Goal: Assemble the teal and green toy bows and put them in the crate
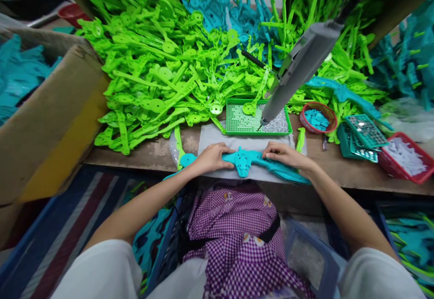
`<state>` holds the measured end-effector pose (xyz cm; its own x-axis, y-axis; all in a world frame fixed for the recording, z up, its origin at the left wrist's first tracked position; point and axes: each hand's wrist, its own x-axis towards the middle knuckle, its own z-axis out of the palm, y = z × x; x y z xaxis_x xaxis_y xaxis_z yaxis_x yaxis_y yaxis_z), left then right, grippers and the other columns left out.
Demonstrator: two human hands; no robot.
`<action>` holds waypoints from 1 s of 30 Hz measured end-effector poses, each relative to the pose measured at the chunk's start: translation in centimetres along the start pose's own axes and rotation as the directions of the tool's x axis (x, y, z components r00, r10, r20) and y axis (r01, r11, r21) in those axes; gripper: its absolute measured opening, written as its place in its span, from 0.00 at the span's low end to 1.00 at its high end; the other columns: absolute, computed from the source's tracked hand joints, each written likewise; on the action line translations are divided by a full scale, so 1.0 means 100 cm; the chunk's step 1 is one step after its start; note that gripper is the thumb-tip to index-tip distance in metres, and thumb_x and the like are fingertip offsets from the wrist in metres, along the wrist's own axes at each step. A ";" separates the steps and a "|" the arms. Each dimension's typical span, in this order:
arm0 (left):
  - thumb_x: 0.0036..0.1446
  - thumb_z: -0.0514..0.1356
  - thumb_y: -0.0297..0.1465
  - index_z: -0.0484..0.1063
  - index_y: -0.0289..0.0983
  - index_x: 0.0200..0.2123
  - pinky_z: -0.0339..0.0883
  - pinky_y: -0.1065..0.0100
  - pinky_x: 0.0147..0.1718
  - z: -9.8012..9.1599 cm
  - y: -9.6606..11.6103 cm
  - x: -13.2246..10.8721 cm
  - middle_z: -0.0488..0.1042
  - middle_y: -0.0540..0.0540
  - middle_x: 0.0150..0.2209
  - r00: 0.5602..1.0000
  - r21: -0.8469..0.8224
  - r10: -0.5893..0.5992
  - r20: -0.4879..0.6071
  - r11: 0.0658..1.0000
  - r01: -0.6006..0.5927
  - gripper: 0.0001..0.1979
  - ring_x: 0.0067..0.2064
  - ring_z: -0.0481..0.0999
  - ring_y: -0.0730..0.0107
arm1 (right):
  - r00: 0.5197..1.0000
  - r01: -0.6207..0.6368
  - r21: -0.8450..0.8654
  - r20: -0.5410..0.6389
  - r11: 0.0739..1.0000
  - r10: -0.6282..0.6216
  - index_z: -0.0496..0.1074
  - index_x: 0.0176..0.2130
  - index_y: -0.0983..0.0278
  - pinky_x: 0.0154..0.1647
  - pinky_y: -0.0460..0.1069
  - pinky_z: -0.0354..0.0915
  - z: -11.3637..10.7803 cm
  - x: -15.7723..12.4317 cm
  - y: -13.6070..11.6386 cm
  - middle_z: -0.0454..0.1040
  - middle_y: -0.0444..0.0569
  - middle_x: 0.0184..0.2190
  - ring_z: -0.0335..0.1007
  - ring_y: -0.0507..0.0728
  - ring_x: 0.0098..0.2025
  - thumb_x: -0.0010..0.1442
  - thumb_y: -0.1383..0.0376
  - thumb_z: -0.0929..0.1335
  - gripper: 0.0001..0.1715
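A long teal plastic part lies across a grey cloth at the table's near edge. My left hand presses on its left end with fingers curled over it. My right hand holds down its right portion, fingers closed on the plastic. Just behind, a green tray holds small silver screws. A grey hanging power screwdriver points its tip down into that tray.
A big heap of bright green plastic parts covers the table's back, with teal parts behind. A red basket of teal bits, green trays and a red basket of white pieces sit right. A cardboard box stands left.
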<state>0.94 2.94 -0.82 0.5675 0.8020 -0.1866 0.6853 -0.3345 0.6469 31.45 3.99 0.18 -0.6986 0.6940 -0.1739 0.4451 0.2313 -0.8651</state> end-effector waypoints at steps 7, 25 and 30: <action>0.46 0.67 0.43 0.74 0.39 0.51 0.65 0.64 0.43 0.000 0.001 0.000 0.75 0.43 0.43 1.000 -0.009 -0.006 0.008 1.000 0.006 0.28 0.43 0.74 0.59 | 0.999 -0.028 0.021 -0.017 0.999 0.029 0.75 0.38 0.64 0.41 0.51 0.64 0.001 0.002 0.002 0.72 0.49 0.35 0.68 0.55 0.38 0.62 0.51 0.64 0.21; 0.48 0.67 0.44 0.73 0.39 0.53 0.64 0.64 0.42 -0.001 0.005 -0.002 0.74 0.44 0.42 1.000 -0.013 -0.001 0.002 1.000 0.001 0.29 0.43 0.73 0.60 | 0.987 -0.110 -0.142 0.102 0.984 0.125 0.65 0.41 0.60 0.28 0.48 0.62 -0.005 0.024 0.010 0.69 0.43 0.30 0.65 0.52 0.30 0.54 0.60 0.71 0.15; 0.47 0.67 0.43 0.73 0.37 0.52 0.65 0.64 0.43 -0.002 0.005 -0.001 0.75 0.43 0.42 1.000 -0.013 0.000 0.007 1.000 0.000 0.29 0.43 0.74 0.60 | 0.979 -0.117 -0.098 -0.180 0.988 0.098 0.67 0.44 0.62 0.34 0.52 0.66 0.007 0.002 0.004 0.71 0.48 0.34 0.69 0.55 0.35 0.57 0.53 0.68 0.19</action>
<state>1.15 2.84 -0.33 0.5705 0.7985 -0.1921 0.6797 -0.3278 0.6561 31.08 3.72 -0.51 -0.5394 0.8246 -0.1704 0.5764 0.2141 -0.7887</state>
